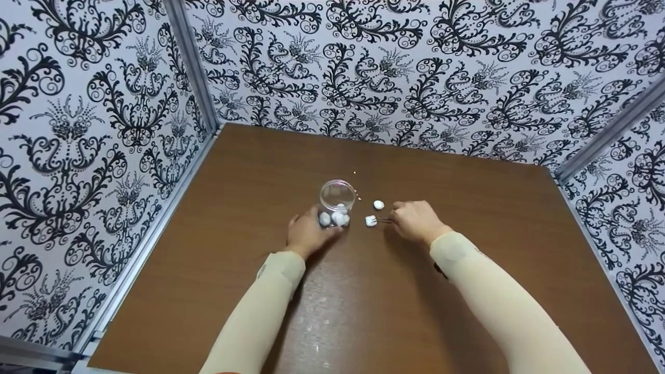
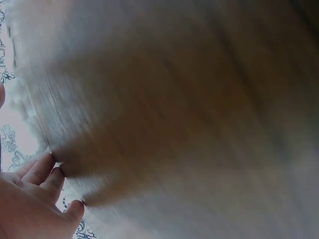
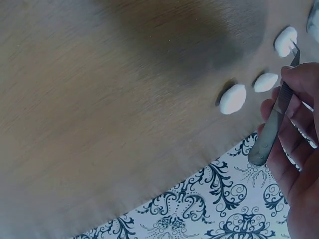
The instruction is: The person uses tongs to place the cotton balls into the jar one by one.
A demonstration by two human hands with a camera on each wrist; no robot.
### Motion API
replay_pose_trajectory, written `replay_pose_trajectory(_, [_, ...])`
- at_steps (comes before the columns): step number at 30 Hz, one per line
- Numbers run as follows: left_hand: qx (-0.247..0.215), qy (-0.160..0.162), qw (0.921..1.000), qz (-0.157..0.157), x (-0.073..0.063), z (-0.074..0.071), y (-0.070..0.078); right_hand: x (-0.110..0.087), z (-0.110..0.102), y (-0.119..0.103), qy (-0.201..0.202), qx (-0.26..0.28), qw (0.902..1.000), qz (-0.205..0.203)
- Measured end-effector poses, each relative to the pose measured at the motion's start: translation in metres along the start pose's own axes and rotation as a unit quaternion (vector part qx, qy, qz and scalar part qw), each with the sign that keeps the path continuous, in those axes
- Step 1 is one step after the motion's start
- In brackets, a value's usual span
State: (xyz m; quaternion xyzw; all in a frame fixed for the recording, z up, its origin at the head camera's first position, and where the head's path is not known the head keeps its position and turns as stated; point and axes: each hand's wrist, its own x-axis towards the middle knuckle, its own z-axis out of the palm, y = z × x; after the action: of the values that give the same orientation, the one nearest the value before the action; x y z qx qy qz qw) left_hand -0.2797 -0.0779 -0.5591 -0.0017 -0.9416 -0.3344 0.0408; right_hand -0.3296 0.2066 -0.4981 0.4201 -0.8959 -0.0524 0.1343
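Note:
A clear plastic jar (image 1: pixel 337 195) with several white cotton balls (image 1: pixel 340 217) in it stands near the middle of the table. My left hand (image 1: pixel 307 231) holds its left side, thumb across the front. In the left wrist view the left hand (image 2: pixel 37 204) shows at the lower left; the jar is not clear there. My right hand (image 1: pixel 417 221) grips metal tweezers (image 3: pixel 271 124). Their tips are at a cotton ball (image 3: pixel 286 41) just right of the jar; whether it is lifted, I cannot tell. Two more cotton balls (image 3: pixel 265 82) lie beside it on the wood.
The brown wooden table (image 1: pixel 249 171) has patterned panels (image 1: pixel 374 67) behind it and at both sides, with metal frame posts (image 1: pixel 192 62) at the corners. Small white crumbs (image 1: pixel 359 197) lie right of the jar.

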Motion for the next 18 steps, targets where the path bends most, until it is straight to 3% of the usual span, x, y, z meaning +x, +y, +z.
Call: replay_pose_trajectory(18, [-0.002, -0.001, 1.0000, 0.003, 0.0019, 0.0021, -0.0021, -0.0001, -0.0046, 0.0040, -0.008, 0.010, 0.9999, 0.006])
